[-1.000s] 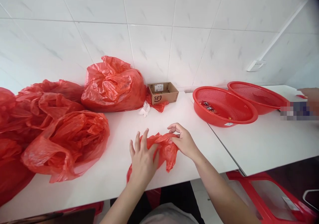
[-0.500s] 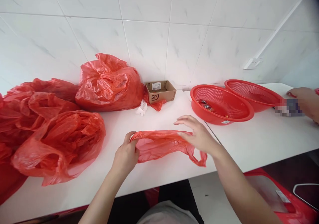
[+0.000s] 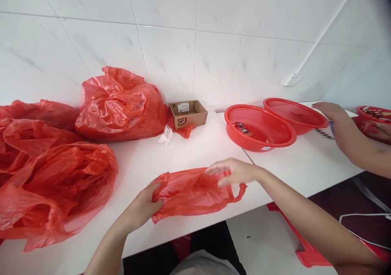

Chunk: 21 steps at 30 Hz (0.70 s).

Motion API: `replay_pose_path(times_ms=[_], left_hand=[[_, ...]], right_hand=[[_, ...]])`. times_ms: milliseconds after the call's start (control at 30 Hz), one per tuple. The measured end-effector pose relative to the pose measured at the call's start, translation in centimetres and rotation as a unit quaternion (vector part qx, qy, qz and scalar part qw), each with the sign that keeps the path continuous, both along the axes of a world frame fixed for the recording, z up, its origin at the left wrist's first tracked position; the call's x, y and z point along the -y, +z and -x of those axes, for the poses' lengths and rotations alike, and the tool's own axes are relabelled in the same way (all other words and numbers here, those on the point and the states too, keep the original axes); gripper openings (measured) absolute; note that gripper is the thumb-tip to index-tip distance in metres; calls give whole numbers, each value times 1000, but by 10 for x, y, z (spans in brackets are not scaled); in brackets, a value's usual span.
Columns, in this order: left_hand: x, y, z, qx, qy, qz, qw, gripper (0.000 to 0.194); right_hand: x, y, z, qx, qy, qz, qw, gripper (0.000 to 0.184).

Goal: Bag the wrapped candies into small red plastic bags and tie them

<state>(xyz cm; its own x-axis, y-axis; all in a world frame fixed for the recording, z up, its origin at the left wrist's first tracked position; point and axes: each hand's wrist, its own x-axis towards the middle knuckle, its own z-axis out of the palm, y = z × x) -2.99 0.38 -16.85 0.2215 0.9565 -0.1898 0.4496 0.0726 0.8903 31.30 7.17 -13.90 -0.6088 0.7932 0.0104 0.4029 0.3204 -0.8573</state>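
Note:
A red plastic bag (image 3: 189, 201) lies on the white table in front of me, its mouth spread apart and one looped handle sticking out to the right. My left hand (image 3: 141, 206) pinches the bag's left end between thumb and fingers. Over the right part of the bag's mouth is my right hand (image 3: 235, 172), fingers stretched out and apart from the thumb, slightly blurred. It seems to hold nothing; whether its fingertips touch the film I cannot tell.
Left stand a full red bag (image 3: 122, 108) and a crumpled bag heap (image 3: 70, 185). A cardboard box (image 3: 195, 119) and white tissue (image 3: 165, 135) lie behind. Right are a red basket (image 3: 262, 144) with small packets, another basket (image 3: 305, 128) and a co-worker's arm (image 3: 354, 138).
The bag's mouth has widened and its near edge has come toward me. My right hand has lowered into the bag's mouth area. The co-worker's hand has moved to the far basket's rim.

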Motion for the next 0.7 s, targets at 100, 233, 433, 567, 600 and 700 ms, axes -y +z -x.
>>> replay_pose_path(times_ms=[100, 233, 433, 567, 600, 700], left_hand=[[1, 0, -5, 2, -1, 18, 1000, 47], [7, 4, -7, 27, -20, 41, 999, 42], [12, 4, -11, 47, 6, 74, 996, 43], [9, 8, -22, 30, 18, 71, 997, 43], [8, 9, -25, 30, 22, 70, 997, 44], [7, 9, -33, 29, 24, 69, 997, 45]], right_hand=[[-23, 16, -33, 14, -232, -106, 967, 35], [-43, 10, -69, 361, -394, -175, 827, 46], [-14, -11, -56, 429, -381, -202, 794, 53], [7, 2, -38, 426, -411, -244, 768, 53], [11, 5, -32, 414, -407, -251, 774, 53], [23, 5, -2, 361, -331, -243, 837, 54]])
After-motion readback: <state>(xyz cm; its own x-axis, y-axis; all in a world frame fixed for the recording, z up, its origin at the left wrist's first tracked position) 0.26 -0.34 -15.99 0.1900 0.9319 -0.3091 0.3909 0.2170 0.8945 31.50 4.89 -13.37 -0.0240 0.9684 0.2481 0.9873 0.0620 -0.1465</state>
